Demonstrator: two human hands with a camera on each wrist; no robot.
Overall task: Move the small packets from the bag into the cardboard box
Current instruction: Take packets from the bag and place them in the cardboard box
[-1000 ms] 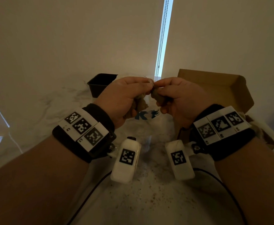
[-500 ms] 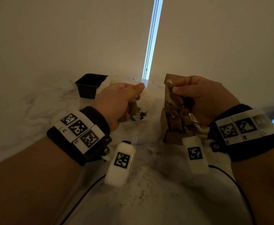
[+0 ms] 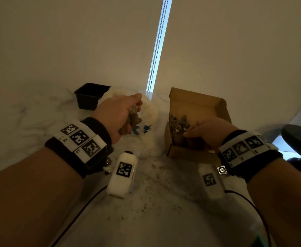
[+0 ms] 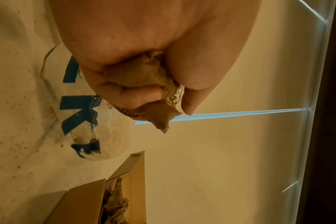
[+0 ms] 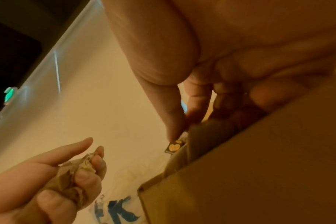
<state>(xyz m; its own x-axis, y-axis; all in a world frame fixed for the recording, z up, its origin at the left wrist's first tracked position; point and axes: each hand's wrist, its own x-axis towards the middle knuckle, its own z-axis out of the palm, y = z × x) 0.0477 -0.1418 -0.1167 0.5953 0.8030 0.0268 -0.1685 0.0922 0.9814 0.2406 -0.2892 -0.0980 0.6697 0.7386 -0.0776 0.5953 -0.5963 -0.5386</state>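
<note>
My left hand [image 3: 135,111] hovers over the clear plastic bag [image 3: 151,113] with blue lettering and grips a bunch of small brown packets [image 3: 133,120] with loose strings. The left wrist view shows those packets [image 4: 136,72] crushed between thumb and curled fingers. The open cardboard box [image 3: 196,98] stands to the right with several stringed packets [image 3: 179,122] upright inside. My right hand [image 3: 190,131] is lowered into the box, thumb and forefinger pinching a brown packet [image 5: 203,133] beside a small dark tag [image 5: 173,147] with a yellow heart.
A black plastic tray [image 3: 89,95] sits at the back left, behind the bag. Brown crumbs are scattered over the white marble counter [image 3: 155,202]. A dark rounded object [image 3: 299,139] lies at the right edge. Walls close in behind the counter.
My right hand pulled a packet away from the left hand, carried it to the right and lowered it into the box. The left hand stayed over the bag with its packets.
</note>
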